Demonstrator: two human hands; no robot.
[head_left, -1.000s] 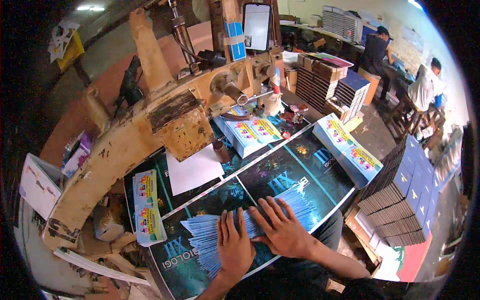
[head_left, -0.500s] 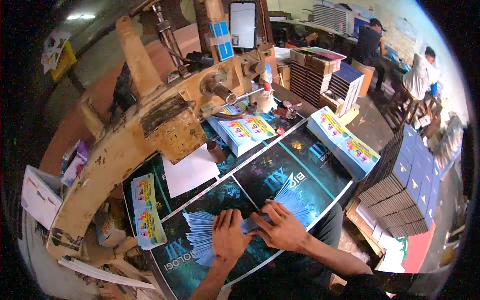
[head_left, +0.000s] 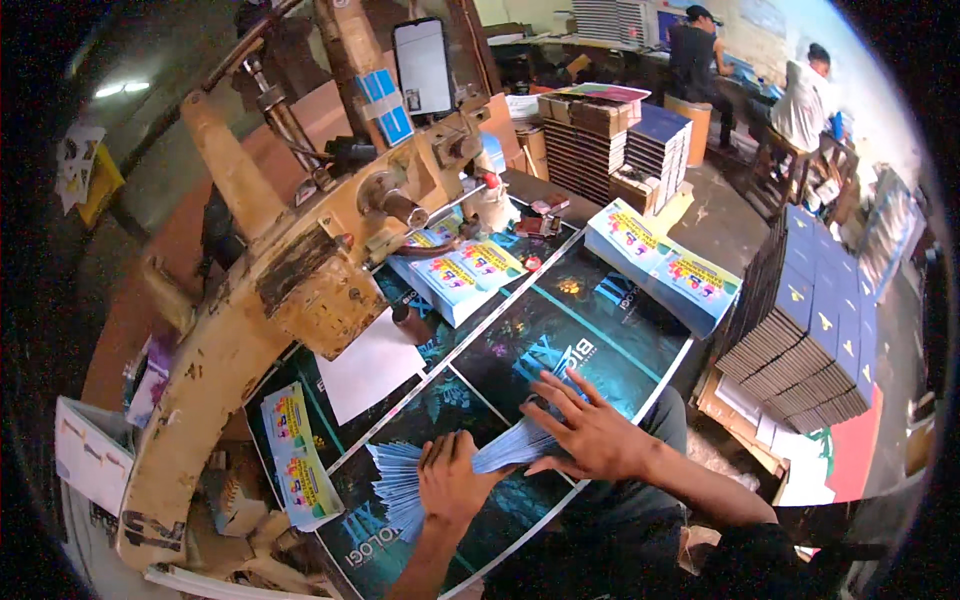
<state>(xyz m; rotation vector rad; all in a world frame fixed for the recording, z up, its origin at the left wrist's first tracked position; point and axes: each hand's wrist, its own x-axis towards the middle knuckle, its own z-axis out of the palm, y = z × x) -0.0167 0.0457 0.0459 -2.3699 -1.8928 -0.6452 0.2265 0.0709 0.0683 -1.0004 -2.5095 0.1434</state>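
My left hand (head_left: 450, 482) is wrapped around the middle of a thick bundle of light-blue printed sheets (head_left: 396, 478), whose left end fans out into many edges. The bundle's right part narrows toward my right hand (head_left: 592, 432). That hand is open, its fingers spread over the bundle's right end and the thumb low beside it; whether it touches the sheets is hard to tell. Beneath both hands lies a large dark teal printed sheet (head_left: 480, 350) covering the worktable.
A tan cast-iron machine (head_left: 235, 330) arches over the left side. Around the worktable lie colourful printed stacks: one on the left (head_left: 298, 455), one under the machine (head_left: 460, 278), one at the far right (head_left: 665, 265). Dark-blue book piles (head_left: 800, 320) stand right. Two people sit at the back.
My right hand has let go of the bundle and spread its fingers. The bundle's fanned right end has closed up. The left hand keeps its hold. The whole view has shifted and turned slightly.
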